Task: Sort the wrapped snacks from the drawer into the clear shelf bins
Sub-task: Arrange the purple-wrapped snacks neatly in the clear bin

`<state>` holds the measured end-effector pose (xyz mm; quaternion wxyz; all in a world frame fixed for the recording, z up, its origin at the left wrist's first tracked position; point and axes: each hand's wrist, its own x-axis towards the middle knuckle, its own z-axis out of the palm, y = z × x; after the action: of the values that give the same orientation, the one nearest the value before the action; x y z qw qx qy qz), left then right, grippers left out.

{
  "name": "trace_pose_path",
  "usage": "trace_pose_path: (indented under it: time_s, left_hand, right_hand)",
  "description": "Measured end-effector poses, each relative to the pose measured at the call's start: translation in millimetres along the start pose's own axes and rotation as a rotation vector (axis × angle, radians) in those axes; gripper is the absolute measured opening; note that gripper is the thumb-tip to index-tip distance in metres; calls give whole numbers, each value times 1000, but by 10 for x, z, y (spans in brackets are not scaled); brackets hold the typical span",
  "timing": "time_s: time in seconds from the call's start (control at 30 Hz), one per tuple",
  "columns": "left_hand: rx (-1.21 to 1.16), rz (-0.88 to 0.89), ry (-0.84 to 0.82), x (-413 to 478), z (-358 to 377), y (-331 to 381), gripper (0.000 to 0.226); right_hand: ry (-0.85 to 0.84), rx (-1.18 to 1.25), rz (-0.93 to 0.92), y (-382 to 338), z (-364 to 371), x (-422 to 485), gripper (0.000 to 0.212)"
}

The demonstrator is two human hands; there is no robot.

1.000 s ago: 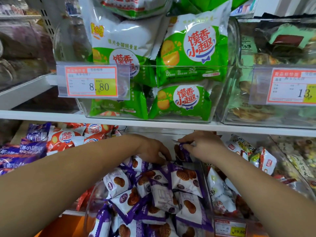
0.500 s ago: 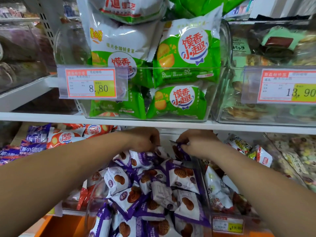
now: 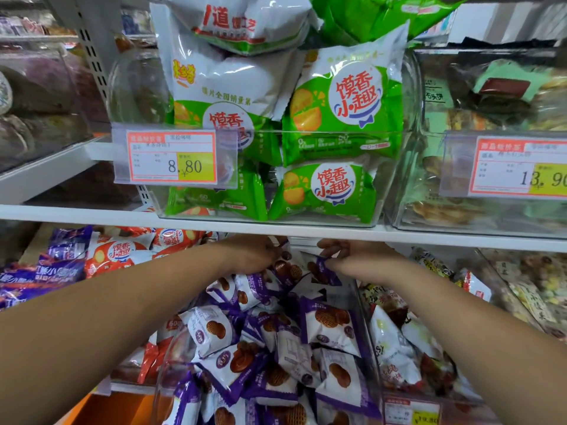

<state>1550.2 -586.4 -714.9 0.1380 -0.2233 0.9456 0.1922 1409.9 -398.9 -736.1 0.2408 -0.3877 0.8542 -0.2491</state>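
your right hand [image 3: 359,260] pinches the crimped edge of a purple-wrapped snack [image 3: 320,271] at the back of the clear bin [image 3: 167,363] under the shelf [image 3: 92,214], left hand [image 3: 254,256] on the pile beside it, its grip hidden; packets likely light, slippery, contents brittle, so hold by the seam.

A: Where are the hands?
B: Both reach under the white shelf [image 3: 92,214], at the back of a clear bin [image 3: 162,368] heaped with purple-and-white snack packets [image 3: 329,325].
A: Holding anything?
B: The right hand [image 3: 359,259] pinches the corner of one purple packet [image 3: 322,269]. The left hand [image 3: 254,256] lies on the heap just beside it; whether it grips anything I cannot tell.
A: And above?
B: Green packets [image 3: 343,118] stacked in an upper bin [image 3: 412,96], with an 8.80 price tag [image 3: 173,157] on its front
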Motion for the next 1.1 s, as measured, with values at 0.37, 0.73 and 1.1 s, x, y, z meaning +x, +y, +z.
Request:
trace_pose_path:
  time_s: [0.37, 0.73, 1.1]
  left_hand:
    - [-250, 46, 0, -58, 11, -10, 31]
    - [-452, 78, -4, 100, 120, -184, 19]
    - [-436, 68, 3, -33, 77, -55, 28]
  right_hand:
    - [136, 19, 39, -27, 21, -88, 22]
    - [107, 77, 49, -34, 22, -151, 25]
    - [161, 49, -1, 49, 84, -174, 27]
